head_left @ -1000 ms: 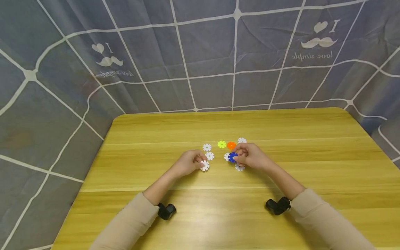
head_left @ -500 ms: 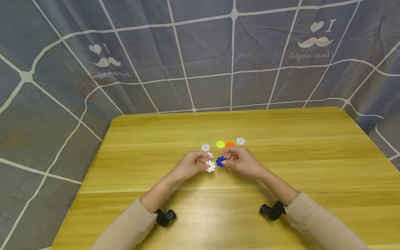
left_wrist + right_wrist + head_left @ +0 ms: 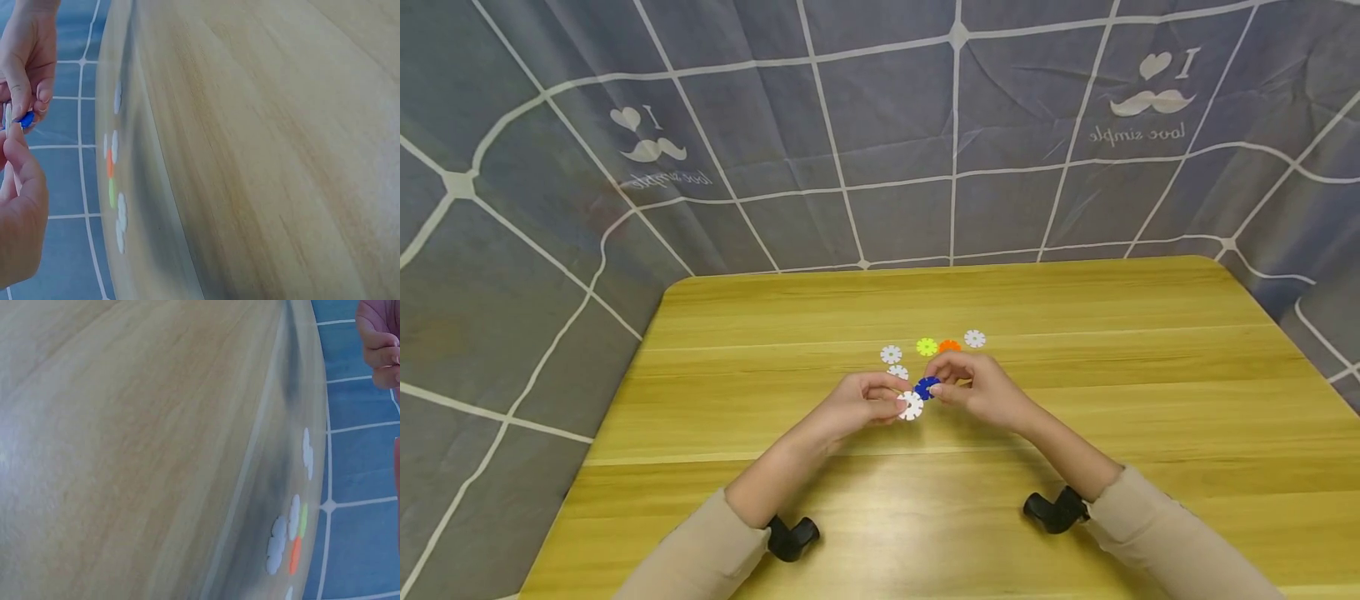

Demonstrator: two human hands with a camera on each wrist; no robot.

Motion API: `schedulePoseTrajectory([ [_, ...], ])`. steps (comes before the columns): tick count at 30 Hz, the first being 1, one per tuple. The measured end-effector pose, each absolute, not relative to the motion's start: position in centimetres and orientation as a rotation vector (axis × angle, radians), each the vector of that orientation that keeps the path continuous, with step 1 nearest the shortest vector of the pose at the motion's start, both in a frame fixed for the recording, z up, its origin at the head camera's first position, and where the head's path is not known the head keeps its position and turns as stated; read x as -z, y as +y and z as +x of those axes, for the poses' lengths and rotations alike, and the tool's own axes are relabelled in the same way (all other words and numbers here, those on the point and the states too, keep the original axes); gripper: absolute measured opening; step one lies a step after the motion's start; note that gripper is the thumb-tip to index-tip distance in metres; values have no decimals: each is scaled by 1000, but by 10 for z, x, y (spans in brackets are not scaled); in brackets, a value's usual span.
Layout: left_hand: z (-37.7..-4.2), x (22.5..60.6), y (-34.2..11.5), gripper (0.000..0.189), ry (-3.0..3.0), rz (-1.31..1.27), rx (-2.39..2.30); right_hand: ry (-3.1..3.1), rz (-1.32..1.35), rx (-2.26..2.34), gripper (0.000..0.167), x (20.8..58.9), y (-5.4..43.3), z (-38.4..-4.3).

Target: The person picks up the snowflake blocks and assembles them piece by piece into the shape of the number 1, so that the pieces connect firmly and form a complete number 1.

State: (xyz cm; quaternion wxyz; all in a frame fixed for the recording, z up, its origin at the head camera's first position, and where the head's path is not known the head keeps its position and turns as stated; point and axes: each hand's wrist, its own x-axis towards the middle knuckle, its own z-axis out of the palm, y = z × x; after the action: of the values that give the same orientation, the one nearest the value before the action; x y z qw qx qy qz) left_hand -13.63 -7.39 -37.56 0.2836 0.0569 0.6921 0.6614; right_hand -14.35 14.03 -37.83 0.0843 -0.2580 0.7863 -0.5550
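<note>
My left hand [image 3: 867, 403] pinches a white notched plastic disc [image 3: 911, 407] by its edge, face toward the head camera. From the other side my right hand [image 3: 983, 388] holds a blue notched disc [image 3: 927, 387] between thumb and fingers. The two discs meet at their rims, the blue one tilted; whether their slots interlock cannot be told. Both hands are above the table. In the left wrist view the blue disc [image 3: 27, 119] shows between the fingertips. The right wrist view shows part of the left hand [image 3: 382, 353], with the discs out of sight.
Flat on the wooden table [image 3: 775, 333] lie white discs [image 3: 891, 355], a yellow-green disc [image 3: 927, 346], an orange disc [image 3: 950, 345] and another white disc [image 3: 974, 338]. More white discs [image 3: 275, 545] are hidden by my right hand in the head view. A grey curtain [image 3: 895, 217] hangs behind.
My right hand has carried the blue disc left, away from the white discs near it. My left hand has brought its white disc right and nearer the body, and the two discs now meet.
</note>
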Motion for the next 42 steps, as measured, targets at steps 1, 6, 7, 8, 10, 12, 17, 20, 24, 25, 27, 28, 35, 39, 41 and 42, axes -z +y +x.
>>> schedulePoseTrajectory([
  [1,-136,375,-74,30,1847,137,-1779,2347,-768,1666,10,378,141,-143],
  [6,-134,373,-75,30,1825,81,-1821,2349,-794,1681,10,377,142,-142],
  [7,-134,373,-75,30,1815,76,-1830,2356,-803,1675,10,377,142,-141],
  [8,-134,374,-74,31,1803,70,-1840,2368,-817,1667,9,377,142,-141],
  [10,-134,374,-74,32,1761,53,-1867,2392,-842,1650,9,376,142,-140],
  [12,-134,374,-73,33,1718,36,-1894,2425,-888,1628,9,374,142,-139],
  [17,-133,369,-68,33,1637,-24,-1965,2524,-1024,1566,10,370,140,-137],
  [20,-130,365,-65,33,1634,-55,-1996,2569,-1088,1551,11,368,140,-137],
  [24,-129,360,-58,33,1660,-91,-2017,2632,-1208,1529,14,366,141,-138],
  [25,-129,359,-57,32,1667,-101,-2021,2641,-1231,1528,15,366,141,-139],
  [27,-130,357,-53,31,1680,-131,-2029,2643,-1257,1535,16,366,143,-141],
  [28,-131,356,-52,31,1685,-147,-2034,2634,-1260,1544,16,366,144,-142],
  [35,-130,357,-50,29,1700,-167,-2033,2500,-1341,1547,15,364,144,-144],
  [39,-129,357,-54,29,1672,-145,-2026,2448,-1241,1584,15,360,143,-144],
  [41,-128,357,-55,30,1658,-131,-2034,2418,-1179,1616,15,359,142,-145],
  [42,-128,357,-56,29,1656,-126,-2037,2405,-1157,1628,14,358,142,-145],
])
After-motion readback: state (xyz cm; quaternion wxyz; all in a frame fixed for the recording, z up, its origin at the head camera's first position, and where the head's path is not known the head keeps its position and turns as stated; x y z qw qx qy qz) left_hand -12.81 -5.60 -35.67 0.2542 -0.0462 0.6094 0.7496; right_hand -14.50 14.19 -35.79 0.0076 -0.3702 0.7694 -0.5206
